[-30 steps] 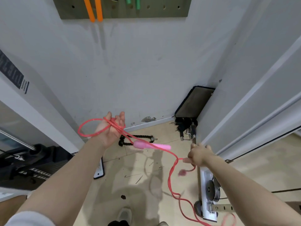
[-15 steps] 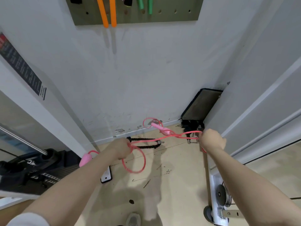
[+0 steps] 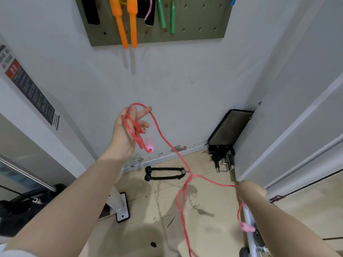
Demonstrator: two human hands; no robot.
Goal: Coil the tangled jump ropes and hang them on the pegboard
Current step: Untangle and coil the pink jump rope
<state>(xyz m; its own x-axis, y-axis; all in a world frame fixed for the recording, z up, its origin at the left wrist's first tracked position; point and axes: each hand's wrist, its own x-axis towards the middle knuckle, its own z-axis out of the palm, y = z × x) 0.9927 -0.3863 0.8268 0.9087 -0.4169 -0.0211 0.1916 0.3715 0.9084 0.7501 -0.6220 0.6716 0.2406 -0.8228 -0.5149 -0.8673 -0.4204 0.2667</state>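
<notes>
A red jump rope [image 3: 168, 145] with pink handles runs between my two hands. My left hand [image 3: 128, 130] is raised, palm toward me, with several loops of the rope wound over its fingers; one pink handle [image 3: 150, 144] dangles just below it. From there the rope drops to a twisted crossing low over the floor, then runs right to my right hand [image 3: 249, 189], which grips it in a fist. The other pink handle [image 3: 246, 227] hangs under my right wrist. The olive pegboard [image 3: 200, 19] is on the wall above.
Orange handles [image 3: 126, 25], green handles [image 3: 167, 15] and black straps hang on the pegboard. A black braided rope attachment [image 3: 165, 173] lies by the baseboard. A dark framed panel [image 3: 230, 127] leans in the corner above metal clips. A white machine base [image 3: 254, 238] stands lower right.
My left hand rose from low near the floor and turned palm-up with rope loops on it. My right hand dropped and pulled right, stretching the rope. The view tilted upward.
</notes>
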